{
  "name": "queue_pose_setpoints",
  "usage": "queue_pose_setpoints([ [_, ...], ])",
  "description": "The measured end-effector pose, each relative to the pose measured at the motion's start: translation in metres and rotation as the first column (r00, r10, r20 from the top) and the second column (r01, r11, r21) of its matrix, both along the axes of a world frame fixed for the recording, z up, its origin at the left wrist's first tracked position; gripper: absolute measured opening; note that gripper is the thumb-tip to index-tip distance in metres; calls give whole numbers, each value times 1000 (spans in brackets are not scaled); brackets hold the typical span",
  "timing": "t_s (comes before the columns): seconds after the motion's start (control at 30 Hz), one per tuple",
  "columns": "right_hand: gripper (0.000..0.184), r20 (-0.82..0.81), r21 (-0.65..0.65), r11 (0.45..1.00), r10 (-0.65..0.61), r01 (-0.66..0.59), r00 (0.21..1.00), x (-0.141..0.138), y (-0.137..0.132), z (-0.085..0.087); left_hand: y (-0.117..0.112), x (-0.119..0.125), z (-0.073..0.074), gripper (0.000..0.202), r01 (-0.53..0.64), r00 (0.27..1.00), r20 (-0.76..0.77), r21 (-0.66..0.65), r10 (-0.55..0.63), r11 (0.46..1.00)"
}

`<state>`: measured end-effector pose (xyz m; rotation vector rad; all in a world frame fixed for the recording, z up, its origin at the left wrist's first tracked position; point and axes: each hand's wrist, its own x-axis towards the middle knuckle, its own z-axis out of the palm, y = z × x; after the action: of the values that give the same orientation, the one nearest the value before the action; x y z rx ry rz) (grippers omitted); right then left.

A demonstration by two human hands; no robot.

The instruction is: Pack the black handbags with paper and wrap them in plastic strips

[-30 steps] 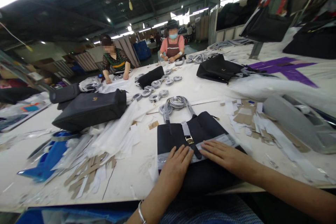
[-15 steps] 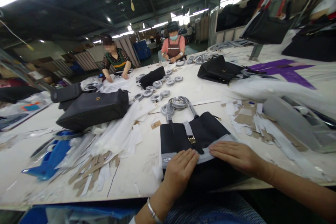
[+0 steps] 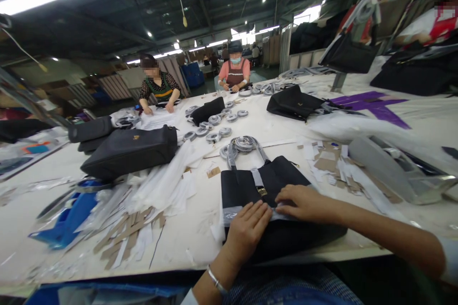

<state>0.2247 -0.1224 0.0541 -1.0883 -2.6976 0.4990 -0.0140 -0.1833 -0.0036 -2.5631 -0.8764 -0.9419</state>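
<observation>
The right hand [image 3: 304, 202] has shifted inward toward the buckle [image 3: 262, 191] since the earlier frame, and its fingers [image 3: 284, 195], laid out straighter then, are now bent. The left hand [image 3: 246, 226] has stayed palm down on the black bag [image 3: 246, 186], its fingers nearly straight, side by side and gripping nothing. The right fingertips are at the clear strip [image 3: 232, 214] across the bag; whether they pinch anything I cannot tell. The bag lies on the counter [image 3: 200, 228] under both hands, with the buckle just beyond the left fingertips and to the left of the right ones. Farther from the fingers are the bag's grey-wrapped handles [image 3: 232, 157]. Well to the left of the left fingers are paper and card scraps [image 3: 136, 231] and, beyond those, another black bag [image 3: 132, 152]. More scraps [image 3: 329, 162] lie beyond the right fingers, to their right.
</observation>
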Motion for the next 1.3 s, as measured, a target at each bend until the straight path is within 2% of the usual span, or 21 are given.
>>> queue_pose_setpoints([
  [0.13,20,23,-157,988,6,-2,1000,1,2,12,-1,-1,1,34,23,1000,-3,6,-23,1000],
  [0.3,22,22,-288,957,26,-19,999,2,8,30,-1,-1,7,34,31,999,22,-12,-31,999],
  [0.37,28,1,-211,977,16,-15,1000,3,9,33,0,0,8,34,18,999,31,-29,-17,999],
  [0.43,43,-29,-64,998,16,-18,999,6,5,29,0,2,8,33,1,999,53,-54,2,999],
  [0.53,78,-68,85,995,61,-55,996,8,-18,12,1,6,7,33,-25,992,124,-93,37,995],
  [0.6,92,-71,157,987,54,-43,996,6,-39,-5,1,8,6,34,-42,984,166,-118,61,992],
  [0.73,79,-81,311,946,-63,85,995,-5,-67,-35,0,9,5,34,-53,980,184,-149,81,987],
  [0.83,72,-126,440,888,-87,134,988,-7,-63,-45,-1,7,4,35,-31,980,192,-131,56,991],
  [1.0,57,-174,578,811,21,85,984,11,-42,-40,0,6,6,35,-2,977,211,-63,15,998],
  [1.1,51,-198,580,806,0,118,980,18,-35,-36,1,6,8,36,-2,978,209,-38,9,999],
  [1.2,53,-201,564,815,-21,133,979,21,-30,-36,1,6,10,35,8,980,198,-32,-1,999],
  [1.3,52,-236,603,785,6,142,972,23,-25,-36,2,8,12,36,-26,988,151,-95,40,995],
])
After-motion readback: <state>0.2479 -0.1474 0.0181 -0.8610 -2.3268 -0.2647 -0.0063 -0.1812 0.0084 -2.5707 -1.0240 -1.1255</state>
